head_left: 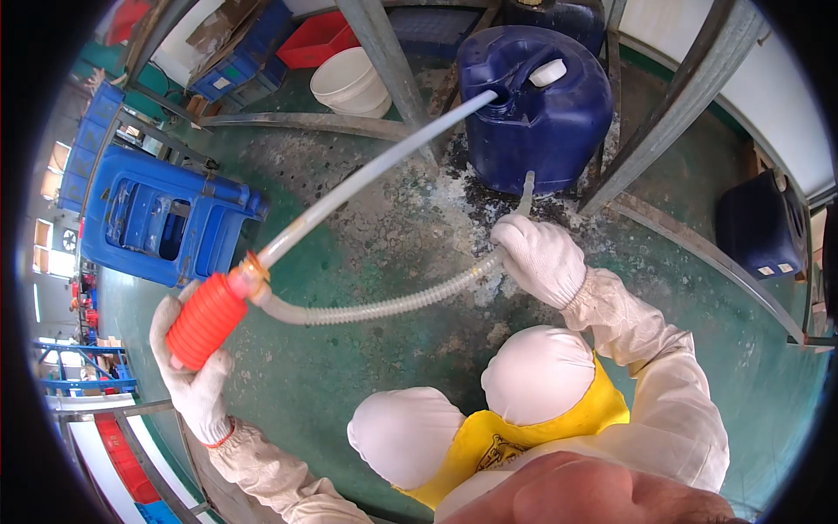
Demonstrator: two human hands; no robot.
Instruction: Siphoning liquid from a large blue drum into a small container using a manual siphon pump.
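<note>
Print (503, 451) marks yellow apron (604, 398) — left hand (199, 397) cups red pump (208, 321), right hand (543, 262) grips hose (384, 307).

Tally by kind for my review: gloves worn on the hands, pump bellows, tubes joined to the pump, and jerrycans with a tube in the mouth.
White knit gloves: 2, on left hand and right hand
Red bellows: 1
Tubes: 2, white straight tube and translucent ribbed hose
Blue jerrycan: 1
Total: 6
</note>
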